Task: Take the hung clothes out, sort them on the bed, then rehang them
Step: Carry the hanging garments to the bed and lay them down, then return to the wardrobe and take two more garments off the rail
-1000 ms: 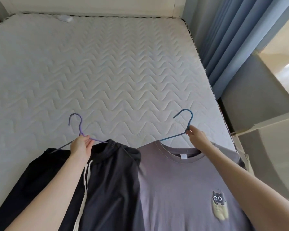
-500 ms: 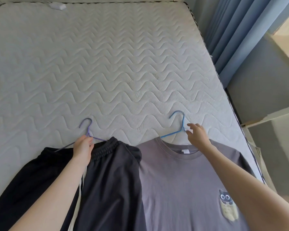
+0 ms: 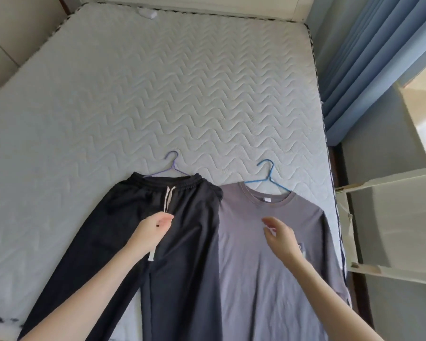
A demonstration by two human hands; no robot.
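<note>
- Head view: black trousers (image 3: 182,242) lay flat on the quilted bed (image 3: 158,94) toward 6 o'clock, with the waistband pointing to 12.
- A purple hanger (image 3: 173,166) stuck out of the waistband, its hook at 12 o'clock of the trousers.
- A grey T-shirt (image 3: 256,279) lay at 3 o'clock of the trousers, edges touching, with a blue hanger (image 3: 268,175) in its neck and the hook pointing to 12.
- The left hand (image 3: 155,227) was over the trousers, on the white drawstring (image 3: 167,198). Its grip was loosely curled, and I could not tell if it pinched the cord.
- The right hand (image 3: 280,239) hovered over the T-shirt's chest, its grip apart with fingers spread, holding nothing.
- A blue curtain (image 3: 367,70) hung at 2 o'clock beside the bed, and a small white object (image 3: 148,13) lay at the bed's far edge near 11.
</note>
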